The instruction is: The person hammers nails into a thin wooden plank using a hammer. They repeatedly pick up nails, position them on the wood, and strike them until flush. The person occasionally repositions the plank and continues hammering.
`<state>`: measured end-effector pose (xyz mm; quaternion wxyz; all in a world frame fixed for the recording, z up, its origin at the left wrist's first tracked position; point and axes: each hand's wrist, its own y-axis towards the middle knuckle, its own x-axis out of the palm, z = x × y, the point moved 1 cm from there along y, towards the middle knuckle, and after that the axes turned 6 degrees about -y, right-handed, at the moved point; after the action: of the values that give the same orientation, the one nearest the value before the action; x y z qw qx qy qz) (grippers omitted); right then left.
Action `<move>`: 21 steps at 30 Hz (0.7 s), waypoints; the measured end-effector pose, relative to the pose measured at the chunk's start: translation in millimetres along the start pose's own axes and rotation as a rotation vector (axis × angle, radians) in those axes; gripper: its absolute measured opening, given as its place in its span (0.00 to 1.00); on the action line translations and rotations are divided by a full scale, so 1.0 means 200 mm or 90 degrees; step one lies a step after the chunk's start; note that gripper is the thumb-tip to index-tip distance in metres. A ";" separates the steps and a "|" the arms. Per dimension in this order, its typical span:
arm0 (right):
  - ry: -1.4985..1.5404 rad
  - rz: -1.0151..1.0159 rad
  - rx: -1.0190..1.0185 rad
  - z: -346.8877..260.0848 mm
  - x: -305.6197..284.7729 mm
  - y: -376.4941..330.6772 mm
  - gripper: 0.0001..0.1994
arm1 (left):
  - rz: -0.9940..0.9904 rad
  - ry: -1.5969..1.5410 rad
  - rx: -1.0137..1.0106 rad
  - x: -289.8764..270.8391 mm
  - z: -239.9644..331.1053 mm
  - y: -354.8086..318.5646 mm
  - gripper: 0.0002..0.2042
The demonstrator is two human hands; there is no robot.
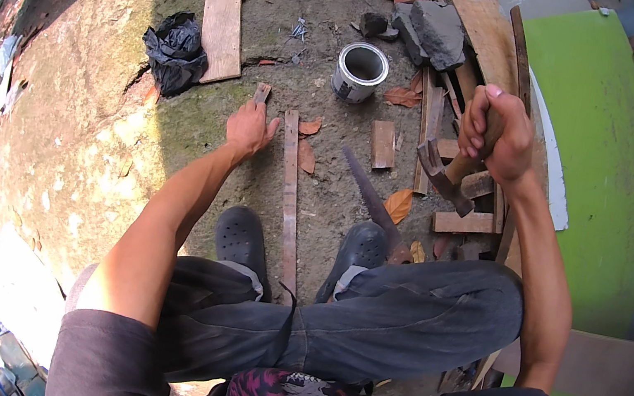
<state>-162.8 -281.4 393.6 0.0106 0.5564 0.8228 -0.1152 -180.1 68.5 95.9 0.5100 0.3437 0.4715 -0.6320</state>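
In my right hand is a hammer, its wooden handle wrapped by my fingers and its metal head hanging low, raised above the ground on the right. My left hand is down on the ground, its fingers around a small wood piece whose far end sticks out past them. Just right of that hand lies a long narrow wood strip, running back toward my feet. A handsaw rests on the ground between the strip and the hammer.
Ahead stands an open metal can, with dark stone blocks behind it. A black plastic bag sits beside a flat board. Wood offcuts and a green panel lie to the right. My shoes flank the strip.
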 end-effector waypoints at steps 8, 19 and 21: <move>-0.006 0.010 -0.009 -0.02 0.00 0.00 0.23 | -0.334 -0.031 -0.043 0.19 0.27 -0.18 0.35; -0.018 0.096 0.004 -0.01 -0.09 -0.04 0.23 | 0.033 -0.549 -0.156 -0.11 0.32 0.09 0.26; -0.029 0.112 -0.001 0.00 -0.09 -0.03 0.22 | 0.153 -0.706 -0.111 -0.20 0.35 0.21 0.23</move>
<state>-162.0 -300.6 398.0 0.0400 0.6238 0.7704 -0.1257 -126.4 12.9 143.7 0.7756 -0.0310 0.1414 -0.6144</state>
